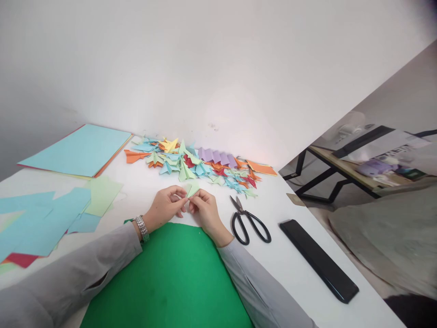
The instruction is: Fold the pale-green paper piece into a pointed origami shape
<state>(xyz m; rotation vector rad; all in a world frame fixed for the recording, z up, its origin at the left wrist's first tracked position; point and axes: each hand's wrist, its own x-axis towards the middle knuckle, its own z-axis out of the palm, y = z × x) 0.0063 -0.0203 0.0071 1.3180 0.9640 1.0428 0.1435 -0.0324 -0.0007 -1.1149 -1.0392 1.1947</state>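
Observation:
Between my two hands is a small piece of light green folded paper (193,189), pinched at its near end and pointing away from me. My left hand (168,203), with a metal watch on the wrist, has its thumb and fingers closed at the paper's left side. My right hand (206,210) grips it from the right with thumb and curled fingers. Just beyond lies a heap of small folded paper planes (186,171) in green, blue, orange, red and yellow. A large green sheet (170,278) is under my forearms.
Black-handled scissors (243,221) lie right of my right hand, with a long black case (319,260) farther right. Large coloured sheets (78,148) are stacked at the back left. Loose blue paper pieces (64,218) spread at left. Pleated purple paper (216,157) rests near the wall.

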